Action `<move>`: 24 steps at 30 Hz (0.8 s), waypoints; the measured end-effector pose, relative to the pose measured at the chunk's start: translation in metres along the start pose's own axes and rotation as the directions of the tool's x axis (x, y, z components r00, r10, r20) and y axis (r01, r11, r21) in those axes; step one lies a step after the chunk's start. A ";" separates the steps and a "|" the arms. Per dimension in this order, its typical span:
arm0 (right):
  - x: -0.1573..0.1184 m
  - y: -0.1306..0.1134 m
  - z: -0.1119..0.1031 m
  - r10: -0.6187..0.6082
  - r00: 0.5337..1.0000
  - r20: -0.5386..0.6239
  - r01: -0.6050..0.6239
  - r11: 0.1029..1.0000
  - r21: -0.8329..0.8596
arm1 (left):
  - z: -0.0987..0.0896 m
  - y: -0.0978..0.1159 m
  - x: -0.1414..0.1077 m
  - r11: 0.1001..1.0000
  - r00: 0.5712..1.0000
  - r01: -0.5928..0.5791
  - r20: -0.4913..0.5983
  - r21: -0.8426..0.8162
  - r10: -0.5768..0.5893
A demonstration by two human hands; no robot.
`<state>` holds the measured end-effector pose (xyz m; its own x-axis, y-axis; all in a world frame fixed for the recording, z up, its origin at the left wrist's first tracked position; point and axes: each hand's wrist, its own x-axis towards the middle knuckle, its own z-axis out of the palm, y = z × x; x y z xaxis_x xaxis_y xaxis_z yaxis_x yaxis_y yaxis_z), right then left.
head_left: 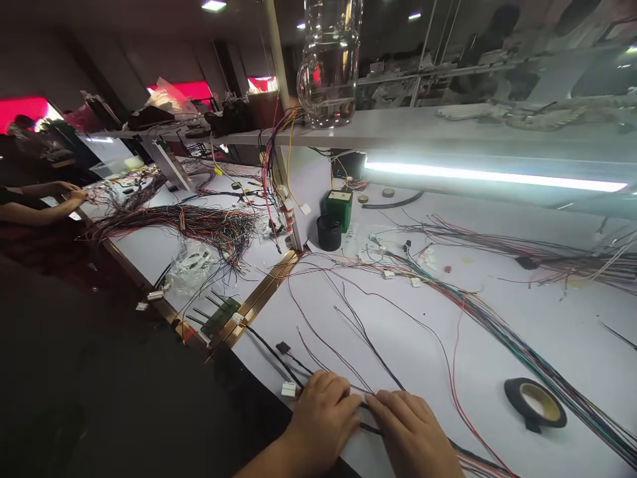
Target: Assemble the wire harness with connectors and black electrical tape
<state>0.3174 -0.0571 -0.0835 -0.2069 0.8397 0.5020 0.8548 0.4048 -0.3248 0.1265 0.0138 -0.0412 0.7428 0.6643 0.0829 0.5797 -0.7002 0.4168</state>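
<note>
Black cable [371, 429], partly hidden, under both hands [323, 415]

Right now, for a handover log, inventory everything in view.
Cables: at least two, black, bottom centre
Wires: many, mixed colours, throughout
Connectors: several, mostly white, scattered
Large tape roll: one, black, right
Tub: one, black, centre
Box: one, green, behind tub
Shelf: one, white, top
Jug: one, clear, on shelf
Tube lamp: one, white, under shelf
Plastic wrap: some, clear, left
Co-worker's arms: two, bare, left
Left hand: one, bare, on cables
Right hand: one, bare, on cables
</note>
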 end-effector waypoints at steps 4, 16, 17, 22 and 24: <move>-0.012 0.000 -0.014 -0.020 0.987 0.161 0.030 0.998 -0.063 | -0.002 -0.004 0.001 0.997 0.998 -0.002 0.058 0.076 -0.002; -0.038 0.031 -0.084 0.424 0.897 0.123 -0.423 0.905 -0.033 | 0.010 0.015 0.024 0.980 0.968 -0.198 0.159 0.017 0.193; -0.038 0.030 -0.084 0.415 0.897 0.152 -0.418 0.909 -0.014 | 0.014 0.021 0.027 0.977 0.966 -0.211 0.151 0.006 0.208; -0.034 0.016 -0.080 0.381 0.890 0.249 -0.409 0.910 0.071 | 0.025 0.038 0.036 0.980 0.972 -0.189 0.132 -0.057 0.195; -0.032 0.014 -0.078 0.382 0.885 0.265 -0.415 0.907 0.079 | 0.025 0.040 0.037 0.980 0.976 -0.164 0.123 -0.113 0.178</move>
<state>0.3731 -0.1065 -0.0418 0.0170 0.9940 0.1078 0.8230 0.0473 -0.5661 0.1858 0.0035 -0.0439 0.8694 0.4922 0.0438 0.4084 -0.7656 0.4971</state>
